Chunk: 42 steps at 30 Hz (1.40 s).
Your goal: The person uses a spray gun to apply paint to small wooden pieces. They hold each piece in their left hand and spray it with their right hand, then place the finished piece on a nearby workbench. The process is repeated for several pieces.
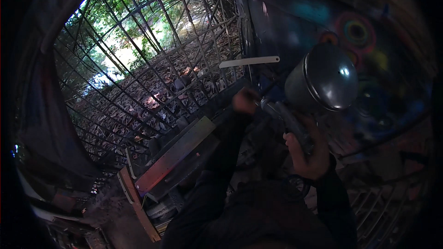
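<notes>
My right hand (314, 157) is wrapped round the grip of a dark spray gun (291, 122), right of centre. A rounded silver metal cup (330, 76) with a shiny lid sits above the gun, tilted to the right. At the gun's left end is my left hand (244, 100), its fingers curled and closed against the metal end fitting. Dim light hides exactly where those fingertips grip. Beyond the gun, a pale flat strip (249, 62) with a hole at one end lies left of the cup.
Behind a metal grille (138, 46) on the left lie dry leaves and greenery. A long board (175, 154), reddish and yellowish, slants below it, with a brown wooden strip (137, 205) at its lower end. At right stands a dark panel (295, 14) with coloured paint rings. Lower right is a rack of bars (376, 210).
</notes>
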Each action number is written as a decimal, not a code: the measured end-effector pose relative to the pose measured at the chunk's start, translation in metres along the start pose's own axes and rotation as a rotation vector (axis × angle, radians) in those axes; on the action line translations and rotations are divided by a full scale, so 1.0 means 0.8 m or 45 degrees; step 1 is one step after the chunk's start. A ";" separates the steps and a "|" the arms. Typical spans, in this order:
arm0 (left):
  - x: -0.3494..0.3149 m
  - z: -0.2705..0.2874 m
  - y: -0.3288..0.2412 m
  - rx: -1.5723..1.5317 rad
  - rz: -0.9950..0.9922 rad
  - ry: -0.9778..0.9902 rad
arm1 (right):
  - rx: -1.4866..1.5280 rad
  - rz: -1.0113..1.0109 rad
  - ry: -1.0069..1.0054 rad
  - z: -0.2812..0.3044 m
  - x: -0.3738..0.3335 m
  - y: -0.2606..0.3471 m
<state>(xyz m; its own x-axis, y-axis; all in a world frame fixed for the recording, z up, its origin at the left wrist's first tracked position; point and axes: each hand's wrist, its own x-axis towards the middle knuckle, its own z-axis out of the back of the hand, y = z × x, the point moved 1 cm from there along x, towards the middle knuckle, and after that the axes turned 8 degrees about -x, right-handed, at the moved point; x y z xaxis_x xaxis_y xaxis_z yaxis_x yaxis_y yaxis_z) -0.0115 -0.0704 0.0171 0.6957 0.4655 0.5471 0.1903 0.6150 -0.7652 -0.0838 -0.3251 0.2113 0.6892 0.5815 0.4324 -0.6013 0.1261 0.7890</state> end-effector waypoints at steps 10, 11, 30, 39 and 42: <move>0.012 0.004 0.011 0.097 0.211 -0.100 | -0.044 -0.103 -0.143 0.018 -0.015 -0.025; 0.012 0.006 0.013 0.123 0.213 -0.106 | -0.050 -0.116 -0.150 0.021 -0.016 -0.028; 0.015 0.028 0.009 0.178 0.176 -0.176 | 0.207 -0.333 -0.311 0.042 -0.025 -0.030; 0.016 0.024 0.011 0.294 0.103 -0.175 | 0.084 -0.078 -0.034 0.028 -0.031 0.006; 0.015 0.023 0.018 0.287 0.073 -0.161 | 0.240 -0.040 -0.025 0.027 -0.034 0.012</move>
<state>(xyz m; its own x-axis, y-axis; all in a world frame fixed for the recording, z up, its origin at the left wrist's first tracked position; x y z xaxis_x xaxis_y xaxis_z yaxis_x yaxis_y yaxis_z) -0.0131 -0.0445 0.0188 0.6058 0.5711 0.5540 -0.0163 0.7050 -0.7090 -0.0999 -0.3572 0.2167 0.7150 0.5639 0.4133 -0.4945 -0.0100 0.8691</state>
